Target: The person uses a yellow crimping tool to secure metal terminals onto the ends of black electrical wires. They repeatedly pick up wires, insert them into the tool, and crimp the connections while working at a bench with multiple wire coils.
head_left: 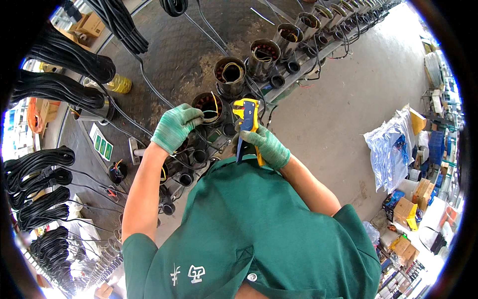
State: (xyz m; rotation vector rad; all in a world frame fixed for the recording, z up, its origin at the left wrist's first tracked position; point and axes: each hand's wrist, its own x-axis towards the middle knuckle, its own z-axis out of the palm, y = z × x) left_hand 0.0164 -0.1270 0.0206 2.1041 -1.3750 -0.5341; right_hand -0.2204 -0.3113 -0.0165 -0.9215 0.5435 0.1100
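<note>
My left hand [173, 127], in a green knit glove, is at the near-left rim of an open metal motor housing [220, 117]. Its fingers are pinched together, and what they hold is too small to make out. A thin yellow-white wire [216, 102] rises out of that housing, just right of the fingertips. My right hand [270, 146], gloved alike, is closed around a yellow and blue wire stripper [247, 118]. The tool's jaws point away from me, to the right of the housing and apart from it.
More motor housings [264, 56] line the bench edge toward the far right. Coiled black cables [74, 55] lie along the left, their leads crossing the dark bench top [169, 45]. A printed card [101, 142] lies at left. Silvery sheeting [391, 149] and boxes [406, 212] stand on the right.
</note>
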